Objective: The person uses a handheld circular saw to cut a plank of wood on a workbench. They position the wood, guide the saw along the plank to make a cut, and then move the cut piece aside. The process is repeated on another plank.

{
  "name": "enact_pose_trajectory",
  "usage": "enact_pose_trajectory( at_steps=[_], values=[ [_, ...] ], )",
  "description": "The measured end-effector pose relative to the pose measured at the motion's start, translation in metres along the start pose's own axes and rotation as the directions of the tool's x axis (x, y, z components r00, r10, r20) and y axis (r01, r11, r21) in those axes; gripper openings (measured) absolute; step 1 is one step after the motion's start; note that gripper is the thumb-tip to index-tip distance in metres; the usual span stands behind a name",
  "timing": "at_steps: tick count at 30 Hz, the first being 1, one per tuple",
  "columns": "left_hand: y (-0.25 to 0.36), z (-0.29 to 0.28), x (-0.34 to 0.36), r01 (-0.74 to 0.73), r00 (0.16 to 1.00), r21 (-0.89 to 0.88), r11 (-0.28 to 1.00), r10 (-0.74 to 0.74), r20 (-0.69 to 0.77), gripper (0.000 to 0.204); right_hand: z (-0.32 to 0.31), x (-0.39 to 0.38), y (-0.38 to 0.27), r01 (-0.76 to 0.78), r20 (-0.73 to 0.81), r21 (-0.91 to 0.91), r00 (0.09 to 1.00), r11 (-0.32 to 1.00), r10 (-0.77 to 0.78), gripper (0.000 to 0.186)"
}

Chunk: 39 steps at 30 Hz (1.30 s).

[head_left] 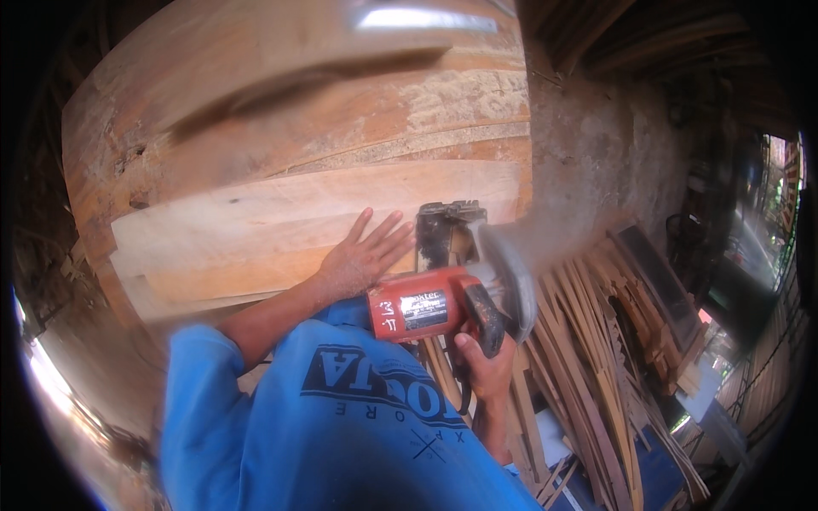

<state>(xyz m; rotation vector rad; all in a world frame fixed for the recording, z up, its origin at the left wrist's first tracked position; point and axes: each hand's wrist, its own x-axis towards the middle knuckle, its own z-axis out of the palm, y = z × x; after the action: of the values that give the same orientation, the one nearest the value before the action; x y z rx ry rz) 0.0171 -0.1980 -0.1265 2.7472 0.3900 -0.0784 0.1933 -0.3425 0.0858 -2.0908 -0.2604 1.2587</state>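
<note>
My left hand lies with spread fingers on a long pale board, just left of the saw's black base plate. My right hand is wrapped round the black handle of a red circular saw, whose silver guard faces right. The base plate rests over the board near its right end. A haze of dust hangs beside the guard. The pale board lies on a large worn wooden worktop, and part of its near edge is hidden by my forearm and the saw.
Many long thin wood strips lean or lie at the lower right, with a dark panel among them. A stained concrete surface shows beyond the worktop's right edge. Stacked dark timber fills the upper right. A blurred bright streak crosses the worktop's far part.
</note>
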Motion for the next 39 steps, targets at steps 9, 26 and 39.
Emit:
enact_pose_trajectory(
  at_steps=[9, 26, 39],
  values=[
    [-0.002, 0.000, 0.001, 0.008, 1.000, -0.097, 0.995, -0.009, -0.011, 0.088, 0.003, 0.004, -0.011, 0.009, -0.008, -0.024, 1.000, 1.000, -0.009, 0.028],
    [-0.006, 0.001, 0.001, -0.006, 0.999, -0.085, 0.996, 0.010, 0.050, 0.085, 0.010, 0.015, -0.025, -0.066, -0.011, -0.002, 0.998, 0.998, 0.066, 0.025],
    [-0.008, 0.000, 0.002, -0.015, 0.995, -0.067, 0.998, 0.022, 0.094, 0.084, 0.015, 0.023, -0.031, -0.043, -0.026, 0.006, 0.999, 0.999, 0.043, 0.025]
  ],
)
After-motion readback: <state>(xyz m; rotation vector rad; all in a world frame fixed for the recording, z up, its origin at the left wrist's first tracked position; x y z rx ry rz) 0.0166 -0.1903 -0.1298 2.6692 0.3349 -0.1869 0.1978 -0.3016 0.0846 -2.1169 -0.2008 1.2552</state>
